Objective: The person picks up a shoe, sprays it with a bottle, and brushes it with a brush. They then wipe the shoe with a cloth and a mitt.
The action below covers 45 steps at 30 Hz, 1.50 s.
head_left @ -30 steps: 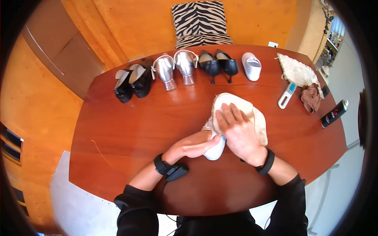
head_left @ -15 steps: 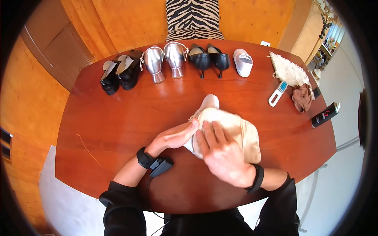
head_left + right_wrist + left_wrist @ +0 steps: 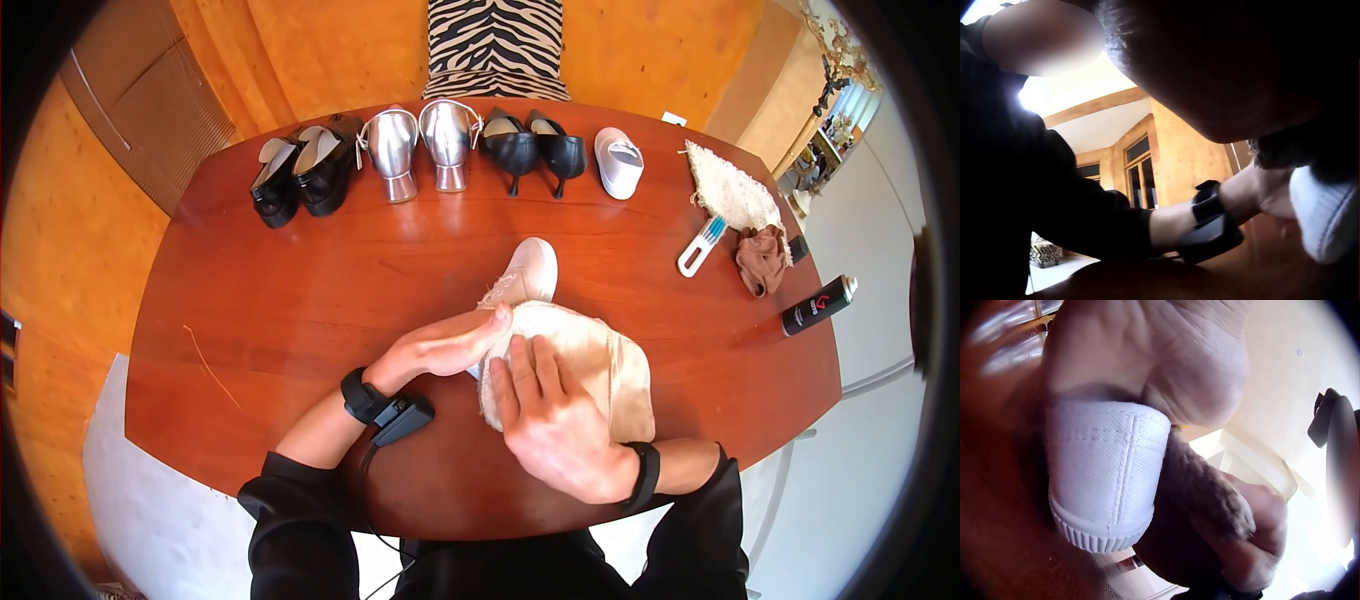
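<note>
Toe of the white slip-on sneaker (image 3: 528, 270) now shows more fully, pointing to 12 o'clock. Half a second earlier, the cream cleaning cloth (image 3: 590, 365) lay higher over it; you have drawn that cloth back toward 6 o'clock. A second ago it covered the toe, with part of the ribbed sole showing near you.

Your left hand (image 3: 440, 345) is clamped on the sneaker at its heel opening, thumb outside; the other fingers are hidden. Your right hand (image 3: 560, 430) grips nothing closed: its fingers lie extended on the cloth, slightly apart, pressing it against the shoe.

The sneaker is near the table's middle. Unchanged around it on the table (image 3: 300, 380): black loafers (image 3: 322, 175) at 10, silver heels (image 3: 450, 140) at 11, black pumps (image 3: 512, 150) at 12, white mate (image 3: 619, 165) at 1, brush (image 3: 697, 252) at 2, spray can (image 3: 820, 306) at 3.
</note>
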{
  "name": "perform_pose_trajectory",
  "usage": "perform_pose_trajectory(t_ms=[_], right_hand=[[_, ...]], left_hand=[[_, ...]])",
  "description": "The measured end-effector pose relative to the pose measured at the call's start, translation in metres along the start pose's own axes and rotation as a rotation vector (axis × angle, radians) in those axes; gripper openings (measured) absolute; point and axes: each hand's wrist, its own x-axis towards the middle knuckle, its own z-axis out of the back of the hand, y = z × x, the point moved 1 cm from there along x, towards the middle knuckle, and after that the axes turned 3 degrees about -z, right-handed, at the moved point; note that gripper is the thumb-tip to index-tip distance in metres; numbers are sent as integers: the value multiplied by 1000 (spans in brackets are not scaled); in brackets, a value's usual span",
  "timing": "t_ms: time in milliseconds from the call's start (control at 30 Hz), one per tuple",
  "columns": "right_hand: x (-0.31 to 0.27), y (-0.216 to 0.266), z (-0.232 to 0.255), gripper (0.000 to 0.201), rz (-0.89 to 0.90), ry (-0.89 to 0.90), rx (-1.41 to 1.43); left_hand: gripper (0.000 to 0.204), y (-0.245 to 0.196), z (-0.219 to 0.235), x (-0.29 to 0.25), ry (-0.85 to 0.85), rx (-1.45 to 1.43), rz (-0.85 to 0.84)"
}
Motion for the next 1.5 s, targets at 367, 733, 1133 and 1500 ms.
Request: perform_pose_trajectory(t_ms=[367,733,1133,1500], right_hand=[[29,-63,-36,41,-178,-166,-30],[2,-6,-2,41,-38,-13,-11],[27,-75,-39,36,-191,-269,6],[14,-50,-20,37,-207,4,206]], left_hand=[[90,-9,-1,-2,-6,-51,66],[70,-19,-8,-3,-160,-89,-104],[67,-19,-1,-1,-26,51,-23],[50,-42,-6,-4,-51,154,-63]])
